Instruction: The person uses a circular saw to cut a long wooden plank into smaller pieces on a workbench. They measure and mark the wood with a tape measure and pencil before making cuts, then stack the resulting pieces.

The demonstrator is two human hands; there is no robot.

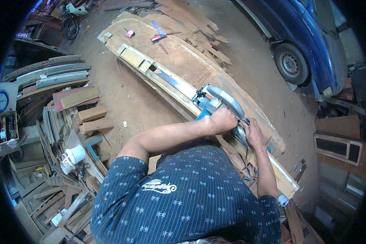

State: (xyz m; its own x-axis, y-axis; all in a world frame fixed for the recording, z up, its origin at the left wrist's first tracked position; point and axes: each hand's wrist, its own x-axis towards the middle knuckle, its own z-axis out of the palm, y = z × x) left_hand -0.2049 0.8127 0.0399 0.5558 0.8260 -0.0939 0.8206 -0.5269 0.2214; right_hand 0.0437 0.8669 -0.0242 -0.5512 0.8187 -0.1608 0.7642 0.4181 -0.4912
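Note:
A circular saw (227, 99) with a grey curved blade guard and a teal body sits on a long narrow wooden piece (179, 99). My left hand (223, 121) is closed in a fist around the saw's handle, and the grip itself is hidden under it. My right hand (252, 132) lies just to the right, its fingers curled on a dark part at the saw's side. The long piece has pale and yellowish edges, a notch near its far end and a bluish patch. It runs diagonally from far left to near right. The blade's contact with the wood is hidden.
A broad sawdust-covered plank (183, 61) lies beyond, bearing a pink tape measure (130, 33) and a try square (158, 37). Wood scraps (209, 46) lie behind it. Stacked boards (63, 81) and a white bucket (75, 154) stand left; a blue vehicle (309, 36) stands far right.

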